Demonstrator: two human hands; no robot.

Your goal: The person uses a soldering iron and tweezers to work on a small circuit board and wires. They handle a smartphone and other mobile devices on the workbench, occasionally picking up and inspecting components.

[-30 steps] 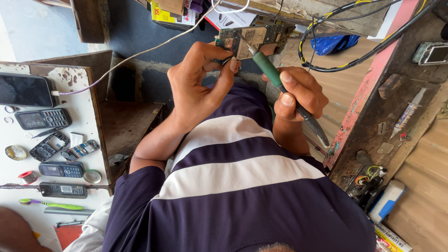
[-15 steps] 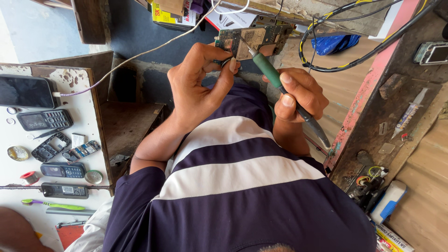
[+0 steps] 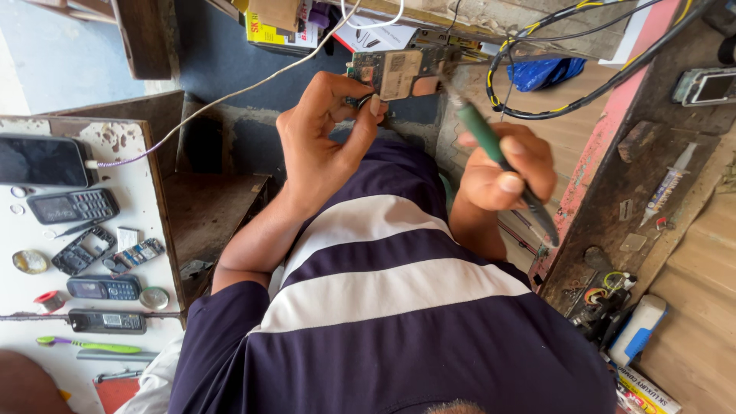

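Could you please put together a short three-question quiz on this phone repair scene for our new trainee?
1. True or false: the left hand holds the circuit board up in front of the person.
2. What does the right hand grip?
A. a green-handled tool
B. a hammer
C. a paintbrush
3. On which side of the person does the white table with the keypad phones stand?

Key:
1. True.
2. A; its tip points toward the board.
3. The left side, next to the left arm.
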